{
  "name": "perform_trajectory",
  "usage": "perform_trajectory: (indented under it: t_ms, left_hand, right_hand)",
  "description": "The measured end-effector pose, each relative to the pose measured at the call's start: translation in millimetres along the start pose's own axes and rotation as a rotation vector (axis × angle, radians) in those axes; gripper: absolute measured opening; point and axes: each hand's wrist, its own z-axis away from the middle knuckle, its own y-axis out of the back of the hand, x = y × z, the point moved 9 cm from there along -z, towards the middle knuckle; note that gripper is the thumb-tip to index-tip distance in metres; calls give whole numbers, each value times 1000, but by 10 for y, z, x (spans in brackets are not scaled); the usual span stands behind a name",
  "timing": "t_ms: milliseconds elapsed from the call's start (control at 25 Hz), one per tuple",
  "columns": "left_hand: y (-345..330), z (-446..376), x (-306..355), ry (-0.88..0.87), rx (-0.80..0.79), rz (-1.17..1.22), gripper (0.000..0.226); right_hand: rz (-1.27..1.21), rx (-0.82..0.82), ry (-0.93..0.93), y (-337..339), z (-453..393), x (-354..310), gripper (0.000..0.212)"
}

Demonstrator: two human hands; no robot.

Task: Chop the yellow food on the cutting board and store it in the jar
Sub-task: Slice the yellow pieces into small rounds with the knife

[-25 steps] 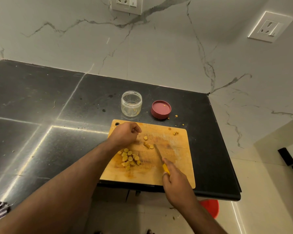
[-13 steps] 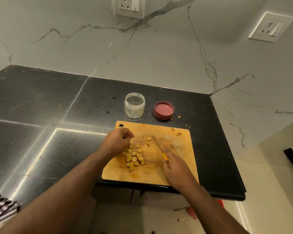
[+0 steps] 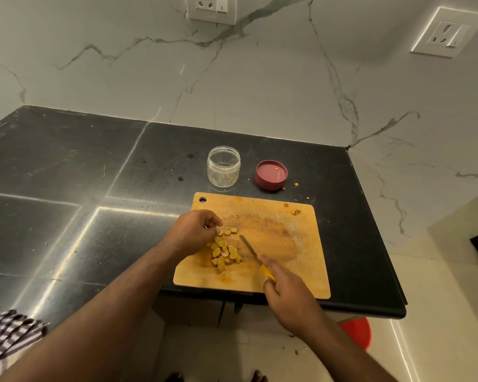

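A wooden cutting board (image 3: pixel 287 244) lies at the counter's front edge. On its left half sits a heap of yellow food slices (image 3: pixel 224 252). My left hand (image 3: pixel 193 230) rests curled at the heap's upper left, fingertips touching the top slices. My right hand (image 3: pixel 284 296) grips a yellow-handled knife (image 3: pixel 250 250), its blade lying on the board just right of the heap. Behind the board stands an open clear jar (image 3: pixel 223 166), with its red lid (image 3: pixel 271 175) upside down to its right.
The black stone counter (image 3: pixel 66 175) ends at a right edge near the board, with marble walls behind. Small yellow crumbs (image 3: pixel 295 211) lie at the board's far right corner and by the lid. A red object (image 3: pixel 356 330) sits on the floor below.
The knife blade has swept left toward the heap, pushing the loose slices together. My left hand has closed in on the top of the heap. The camera moved slightly.
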Motion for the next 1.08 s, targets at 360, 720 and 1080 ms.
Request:
perform_trajectory:
  t_ms: [360, 720, 1080]
  left_hand:
    - [-361, 216, 340, -227, -239, -303, 29]
    - [-365, 205, 417, -179, -232, -178, 7]
    - [-659, -110, 721, -139, -224, -103, 19]
  right_hand:
    - [-97, 68, -73, 108, 11, 160, 47]
    - [-99, 93, -100, 195, 41, 222, 48]
    - [-217, 144, -190, 329, 129, 429, 47]
